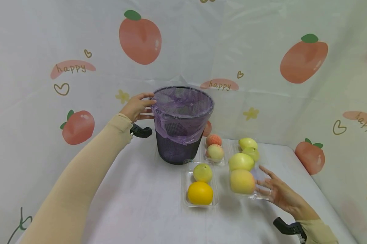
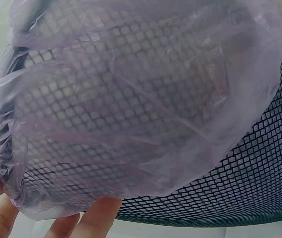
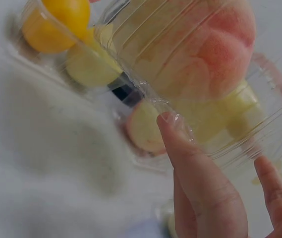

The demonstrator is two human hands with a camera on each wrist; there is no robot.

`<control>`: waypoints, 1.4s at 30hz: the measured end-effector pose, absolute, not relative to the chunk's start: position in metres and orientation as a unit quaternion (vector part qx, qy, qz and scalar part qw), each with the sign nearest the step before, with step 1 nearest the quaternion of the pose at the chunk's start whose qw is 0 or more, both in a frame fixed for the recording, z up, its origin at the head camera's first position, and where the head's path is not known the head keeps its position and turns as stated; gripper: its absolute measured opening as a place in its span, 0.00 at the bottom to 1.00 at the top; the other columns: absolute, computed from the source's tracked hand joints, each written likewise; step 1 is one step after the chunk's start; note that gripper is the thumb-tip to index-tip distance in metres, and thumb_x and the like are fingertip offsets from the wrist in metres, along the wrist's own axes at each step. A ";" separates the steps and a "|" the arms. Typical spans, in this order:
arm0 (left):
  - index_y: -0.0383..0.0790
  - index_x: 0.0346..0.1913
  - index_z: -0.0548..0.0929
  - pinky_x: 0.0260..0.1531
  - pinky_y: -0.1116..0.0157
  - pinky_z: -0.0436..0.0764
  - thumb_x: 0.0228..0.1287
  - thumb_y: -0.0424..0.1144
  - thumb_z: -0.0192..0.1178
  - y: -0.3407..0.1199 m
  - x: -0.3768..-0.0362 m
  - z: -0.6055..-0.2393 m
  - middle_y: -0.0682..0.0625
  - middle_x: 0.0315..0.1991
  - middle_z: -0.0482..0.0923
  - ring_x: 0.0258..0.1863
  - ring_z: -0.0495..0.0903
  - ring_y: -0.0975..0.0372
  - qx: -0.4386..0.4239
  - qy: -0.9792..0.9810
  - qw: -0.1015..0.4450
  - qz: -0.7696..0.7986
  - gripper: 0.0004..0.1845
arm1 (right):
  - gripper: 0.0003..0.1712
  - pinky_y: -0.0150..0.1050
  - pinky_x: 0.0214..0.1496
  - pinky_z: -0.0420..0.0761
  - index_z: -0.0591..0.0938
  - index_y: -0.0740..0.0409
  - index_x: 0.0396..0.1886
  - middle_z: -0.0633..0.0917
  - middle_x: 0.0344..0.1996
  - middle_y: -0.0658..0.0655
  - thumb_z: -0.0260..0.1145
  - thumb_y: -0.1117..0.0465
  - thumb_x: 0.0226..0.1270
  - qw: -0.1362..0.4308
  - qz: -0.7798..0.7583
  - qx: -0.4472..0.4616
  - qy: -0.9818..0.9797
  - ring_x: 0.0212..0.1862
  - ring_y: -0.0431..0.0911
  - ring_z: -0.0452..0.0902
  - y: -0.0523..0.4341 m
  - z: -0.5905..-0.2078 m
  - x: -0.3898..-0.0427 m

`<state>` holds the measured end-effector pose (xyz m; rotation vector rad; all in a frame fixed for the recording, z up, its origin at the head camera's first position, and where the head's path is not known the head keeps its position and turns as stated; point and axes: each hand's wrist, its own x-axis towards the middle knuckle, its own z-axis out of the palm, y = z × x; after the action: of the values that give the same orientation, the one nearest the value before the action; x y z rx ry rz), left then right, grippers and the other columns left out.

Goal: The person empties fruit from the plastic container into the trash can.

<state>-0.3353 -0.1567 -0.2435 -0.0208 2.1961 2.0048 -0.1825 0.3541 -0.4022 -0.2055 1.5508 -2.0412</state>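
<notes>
A person's left hand [image 1: 138,106] is in the middle of the head view, a little left. It rests on the rim of a black mesh bin [image 1: 178,149]. Its fingers curl over the edge and hold it. A purple bag [image 1: 183,115] lines the bin and folds down over the outside. In the left wrist view the bag [image 2: 131,99] fills most of the frame, with the dark mesh [image 2: 250,168] at the lower right and the fingers [image 2: 98,218] along the bottom edge.

The right hand [image 1: 278,192] is at the lower right of the head view. Its fingers are spread wide and straight. The fingertips touch the side of a clear plastic tray [image 1: 256,195] that holds four big yellow-green fruits [image 1: 242,181]. In the right wrist view a fingertip [image 3: 173,131] presses on the tray's clear wall [image 3: 259,148], and a pink and yellow fruit [image 3: 205,54] shows through it.

Just left of that tray sits another clear tray [image 1: 186,200] with an orange [image 1: 200,193] and a yellow-green fruit [image 1: 202,173]. A third small tray [image 1: 205,156] with two pinkish fruits [image 1: 214,151] stands right beside the bin. All of it sits on a white table [image 1: 140,203] in the lower half of the frame. Behind hangs a white cloth [image 1: 49,40] with peach pictures and the word "happy".
</notes>
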 end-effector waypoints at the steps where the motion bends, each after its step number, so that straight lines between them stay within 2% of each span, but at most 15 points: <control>1: 0.51 0.75 0.60 0.55 0.55 0.82 0.74 0.41 0.52 -0.157 -0.335 -0.244 0.52 0.56 0.67 0.49 0.75 0.57 -0.007 0.736 0.084 0.672 0.29 | 0.25 0.39 0.58 0.82 0.71 0.18 0.58 0.21 0.67 0.72 0.37 0.57 0.81 0.276 -0.760 -0.074 0.584 0.54 0.44 0.80 0.352 -0.401 -0.183; 4: 0.51 0.75 0.60 0.55 0.55 0.82 0.74 0.40 0.52 -0.157 -0.335 -0.244 0.52 0.56 0.67 0.52 0.74 0.55 -0.007 0.734 0.083 0.674 0.29 | 0.23 0.37 0.55 0.83 0.70 0.19 0.58 0.16 0.68 0.69 0.38 0.56 0.81 0.263 -0.758 -0.067 0.593 0.53 0.43 0.80 0.347 -0.396 -0.186; 8: 0.50 0.75 0.60 0.56 0.55 0.81 0.74 0.40 0.52 -0.157 -0.335 -0.244 0.52 0.55 0.67 0.52 0.73 0.54 -0.006 0.731 0.083 0.677 0.29 | 0.23 0.35 0.51 0.84 0.70 0.21 0.59 0.15 0.68 0.66 0.39 0.56 0.80 0.251 -0.762 -0.067 0.592 0.52 0.44 0.80 0.342 -0.388 -0.190; 12: 0.50 0.75 0.59 0.56 0.54 0.81 0.74 0.40 0.52 -0.157 -0.335 -0.243 0.52 0.54 0.67 0.52 0.73 0.54 -0.006 0.730 0.085 0.678 0.29 | 0.24 0.35 0.50 0.85 0.72 0.21 0.59 0.17 0.69 0.69 0.38 0.56 0.80 0.249 -0.772 -0.083 0.578 0.53 0.45 0.81 0.339 -0.379 -0.195; 13: 0.50 0.75 0.59 0.56 0.54 0.81 0.74 0.40 0.52 -0.157 -0.335 -0.244 0.52 0.55 0.67 0.52 0.73 0.54 -0.006 0.731 0.085 0.677 0.29 | 0.25 0.36 0.50 0.85 0.73 0.21 0.60 0.22 0.70 0.72 0.38 0.56 0.80 0.248 -0.775 -0.088 0.574 0.53 0.46 0.81 0.338 -0.377 -0.196; 15: 0.50 0.75 0.59 0.56 0.55 0.81 0.74 0.40 0.52 -0.156 -0.335 -0.244 0.51 0.57 0.67 0.53 0.73 0.54 -0.005 0.731 0.085 0.677 0.29 | 0.25 0.36 0.51 0.85 0.73 0.23 0.60 0.42 0.71 0.75 0.38 0.57 0.80 0.252 -0.783 -0.099 0.560 0.54 0.47 0.81 0.338 -0.371 -0.199; 17: 0.50 0.75 0.59 0.56 0.55 0.81 0.74 0.40 0.52 -0.156 -0.335 -0.243 0.49 0.60 0.66 0.53 0.73 0.54 -0.004 0.731 0.086 0.677 0.29 | 0.26 0.38 0.51 0.84 0.74 0.25 0.61 0.62 0.66 0.67 0.37 0.59 0.80 0.257 -0.792 -0.108 0.544 0.54 0.49 0.81 0.337 -0.366 -0.201; 18: 0.50 0.75 0.59 0.56 0.55 0.81 0.74 0.40 0.52 -0.156 -0.334 -0.243 0.49 0.61 0.65 0.53 0.73 0.54 -0.004 0.730 0.087 0.677 0.29 | 0.26 0.38 0.51 0.84 0.74 0.27 0.62 0.69 0.62 0.60 0.37 0.59 0.80 0.259 -0.795 -0.112 0.537 0.54 0.50 0.81 0.336 -0.363 -0.203; 19: 0.50 0.75 0.59 0.56 0.56 0.81 0.74 0.40 0.52 -0.156 -0.334 -0.243 0.49 0.62 0.64 0.53 0.73 0.54 -0.004 0.730 0.088 0.678 0.29 | 0.27 0.39 0.52 0.84 0.74 0.28 0.62 0.73 0.58 0.53 0.37 0.60 0.80 0.263 -0.799 -0.119 0.527 0.54 0.51 0.81 0.336 -0.361 -0.205; 20: 0.51 0.75 0.59 0.56 0.56 0.81 0.74 0.40 0.52 -0.156 -0.334 -0.243 0.48 0.63 0.64 0.54 0.72 0.54 -0.005 0.729 0.088 0.679 0.29 | 0.27 0.39 0.51 0.85 0.74 0.29 0.63 0.77 0.55 0.52 0.37 0.61 0.80 0.266 -0.802 -0.123 0.520 0.54 0.52 0.81 0.335 -0.358 -0.207; 32: 0.51 0.75 0.59 0.54 0.57 0.83 0.74 0.40 0.52 -0.157 -0.335 -0.243 0.48 0.64 0.63 0.55 0.72 0.53 -0.007 0.725 0.089 0.683 0.29 | 0.26 0.38 0.48 0.86 0.75 0.34 0.63 0.77 0.54 0.54 0.38 0.62 0.79 0.268 -0.819 -0.134 0.489 0.55 0.55 0.80 0.323 -0.326 -0.227; 38: 0.51 0.75 0.60 0.53 0.57 0.83 0.74 0.40 0.52 -0.157 -0.334 -0.243 0.51 0.57 0.67 0.52 0.74 0.55 -0.009 0.727 0.088 0.681 0.29 | 0.26 0.38 0.48 0.86 0.76 0.36 0.62 0.78 0.54 0.56 0.38 0.63 0.79 0.272 -0.836 -0.125 0.460 0.55 0.55 0.80 0.319 -0.310 -0.236; 42: 0.51 0.75 0.59 0.55 0.56 0.82 0.74 0.40 0.52 -0.157 -0.334 -0.243 0.52 0.53 0.68 0.52 0.74 0.55 -0.009 0.730 0.086 0.678 0.29 | 0.26 0.39 0.50 0.85 0.76 0.35 0.62 0.69 0.58 0.58 0.39 0.62 0.79 0.270 -0.840 -0.113 0.458 0.56 0.55 0.80 0.318 -0.300 -0.240</control>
<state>-0.3341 -0.1567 -0.2429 -0.0277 2.1761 2.0204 -0.2397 0.3178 -0.3001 -0.3050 1.2329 -2.2622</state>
